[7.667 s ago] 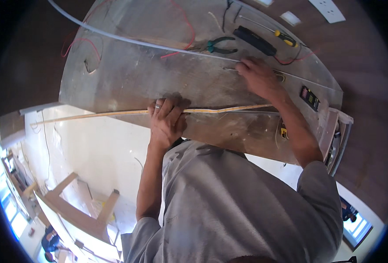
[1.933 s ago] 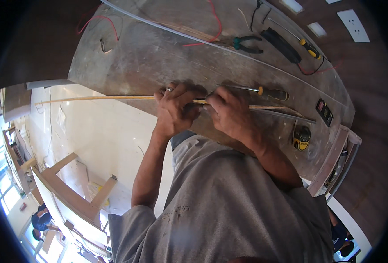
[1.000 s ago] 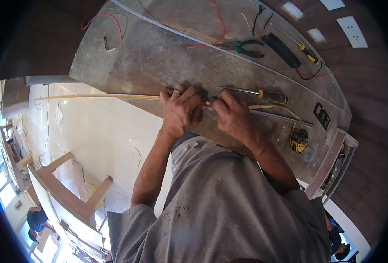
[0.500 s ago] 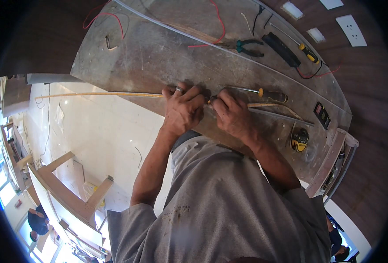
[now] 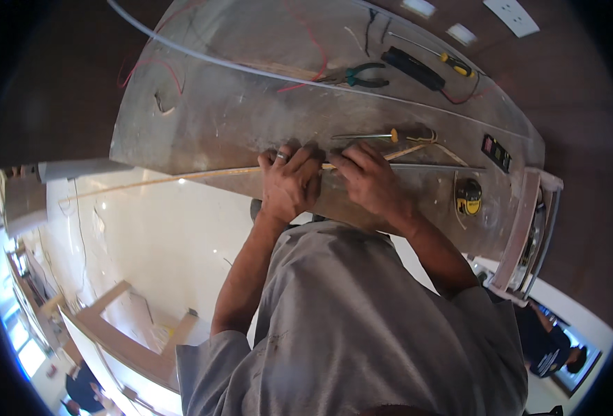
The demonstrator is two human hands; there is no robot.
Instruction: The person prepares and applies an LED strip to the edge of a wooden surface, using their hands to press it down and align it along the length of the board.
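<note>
A long, thin yellowish strip (image 5: pixel 133 185) runs from the left, past the workbench edge, to my hands. It looks like LED strip lying along a slim grey channel (image 5: pixel 448 168), which shows again to the right. My left hand (image 5: pixel 290 184), with a ring on one finger, is closed with its fingertips pressed on the strip. Close beside it, my right hand (image 5: pixel 374 179) pinches the strip between thumb and fingers. From there a loose strip tail (image 5: pixel 407 150) bends past a screwdriver (image 5: pixel 414 134). The contact under my fingertips is hidden.
On the brown bench (image 5: pixel 230 118) lie pliers (image 5: pixel 367 75), a black oblong unit (image 5: pixel 413 68), another screwdriver (image 5: pixel 457 65), a tape measure (image 5: pixel 469 197) and a small black pack (image 5: pixel 496 153). A long whitish channel (image 5: pixel 265 72) crosses it. An open drawer (image 5: pixel 511 256) juts out right. People (image 5: pixel 549 343) are behind.
The view has tilted, shifting the bench in the picture. Both hands have slid slightly right along the strip, still gripping it. The loose tail's bend now lies nearer the screwdriver handle.
</note>
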